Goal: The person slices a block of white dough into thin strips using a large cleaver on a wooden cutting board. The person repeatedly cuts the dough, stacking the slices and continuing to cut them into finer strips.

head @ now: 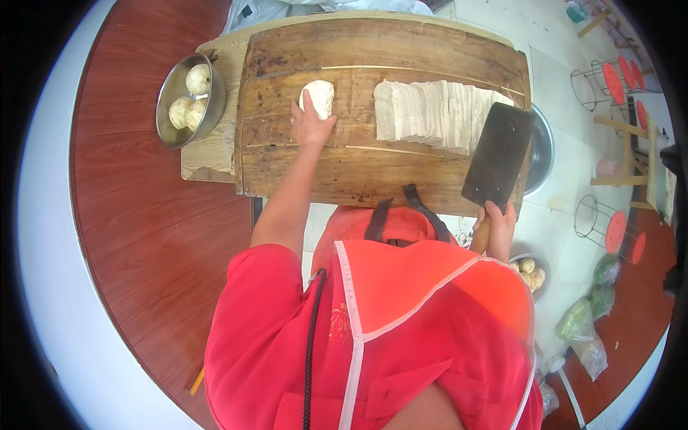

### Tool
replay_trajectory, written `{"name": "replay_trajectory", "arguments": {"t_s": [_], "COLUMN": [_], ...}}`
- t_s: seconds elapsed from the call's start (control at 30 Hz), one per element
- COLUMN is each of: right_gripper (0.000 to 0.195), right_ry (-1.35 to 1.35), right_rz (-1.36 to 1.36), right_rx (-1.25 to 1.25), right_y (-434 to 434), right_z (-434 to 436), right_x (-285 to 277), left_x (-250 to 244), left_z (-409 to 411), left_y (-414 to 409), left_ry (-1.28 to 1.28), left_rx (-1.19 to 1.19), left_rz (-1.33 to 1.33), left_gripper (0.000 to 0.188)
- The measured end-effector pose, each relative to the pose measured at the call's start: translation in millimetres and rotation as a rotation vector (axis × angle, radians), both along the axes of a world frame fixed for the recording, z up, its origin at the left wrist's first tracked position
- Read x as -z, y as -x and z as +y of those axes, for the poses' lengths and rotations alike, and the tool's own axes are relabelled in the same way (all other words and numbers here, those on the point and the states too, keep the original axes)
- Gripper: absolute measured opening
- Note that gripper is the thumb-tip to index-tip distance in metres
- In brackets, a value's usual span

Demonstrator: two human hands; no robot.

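Note:
A worn wooden chopping board (349,172) lies in front of me. On its left part, my left hand (313,121) grips a pale peeled root vegetable (321,97), fingers and thumb around its near side. Many thin pale slices (416,113) lean against one another in a row on the board's right part. My right hand (500,223) holds a broad cleaver (499,153) by its wooden handle; the dark blade lies flat over the board's right edge, close to the last slices and covering part of them.
A steel bowl (217,107) with several peeled vegetables stands at the left. A metal basin (544,150) shows past the board's right edge. Lower right, another bowl (543,263) holds vegetables. Red-seated stools (615,231) and plastic-bagged greens (578,322) are at the far right.

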State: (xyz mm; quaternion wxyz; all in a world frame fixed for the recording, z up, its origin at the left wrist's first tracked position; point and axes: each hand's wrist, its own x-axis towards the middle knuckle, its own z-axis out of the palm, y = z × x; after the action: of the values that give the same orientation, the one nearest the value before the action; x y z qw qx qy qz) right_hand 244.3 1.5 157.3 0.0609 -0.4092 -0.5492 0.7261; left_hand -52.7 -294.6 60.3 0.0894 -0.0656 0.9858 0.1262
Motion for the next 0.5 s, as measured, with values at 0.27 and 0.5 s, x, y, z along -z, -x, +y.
{"name": "replay_trajectory", "arguments": {"t_s": [0.27,0.5], "right_gripper": [0.011,0.01], "right_ry": [0.016,-0.048], "right_rz": [0.038,0.006], "right_rx": [0.019,-0.112], "right_y": [-14.7,-6.9], "right_z": [-2.6,-7.9], "right_x": [-14.2,-15.9], "left_x": [23.9,14.7], "left_z": [-21.3,44.3], "left_y": [28.3,-29.0], "left_ry": [-0.834,-1.618], "left_rx": [-0.194,-0.304], "left_rz": [-0.192,-0.439], "left_gripper": [0.102,0.096]}}
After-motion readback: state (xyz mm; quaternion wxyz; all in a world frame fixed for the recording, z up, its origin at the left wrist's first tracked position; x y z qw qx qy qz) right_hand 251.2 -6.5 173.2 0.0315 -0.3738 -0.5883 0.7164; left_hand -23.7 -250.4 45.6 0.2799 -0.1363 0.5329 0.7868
